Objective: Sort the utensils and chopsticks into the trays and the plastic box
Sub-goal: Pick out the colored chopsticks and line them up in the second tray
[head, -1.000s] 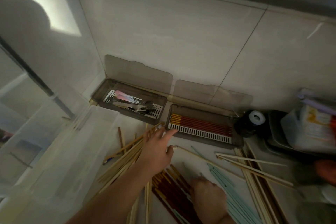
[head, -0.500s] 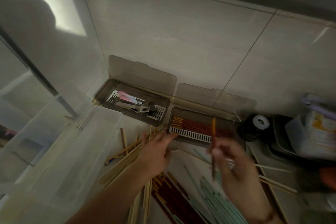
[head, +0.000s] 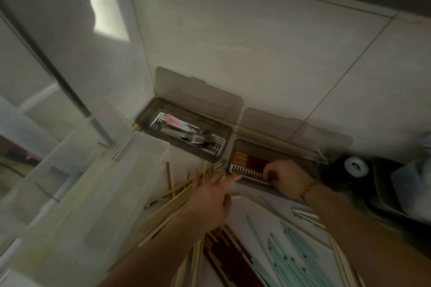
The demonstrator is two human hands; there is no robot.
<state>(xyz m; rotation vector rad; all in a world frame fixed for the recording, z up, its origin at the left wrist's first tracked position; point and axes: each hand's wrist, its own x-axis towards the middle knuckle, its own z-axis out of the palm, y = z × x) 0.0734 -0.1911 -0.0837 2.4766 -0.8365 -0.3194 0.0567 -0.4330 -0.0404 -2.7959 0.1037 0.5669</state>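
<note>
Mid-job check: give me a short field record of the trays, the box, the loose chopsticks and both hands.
left tray: forks and pink-handled utensils
right tray: red-and-gold chopsticks, laid side by side
plastic box: clear, left of the pile
loose chopsticks: wooden, red, light green
left hand: fingers extended over the wooden chopsticks
right hand: curled at the right tray; what it holds is unclear

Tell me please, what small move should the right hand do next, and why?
Probably let go and draw back. The right hand is curled down in the right grey tray with the white slotted insert, where the dark red chopsticks with yellow ends already lie in a row. More dark red chopsticks on the counter wait below the left hand.
</note>
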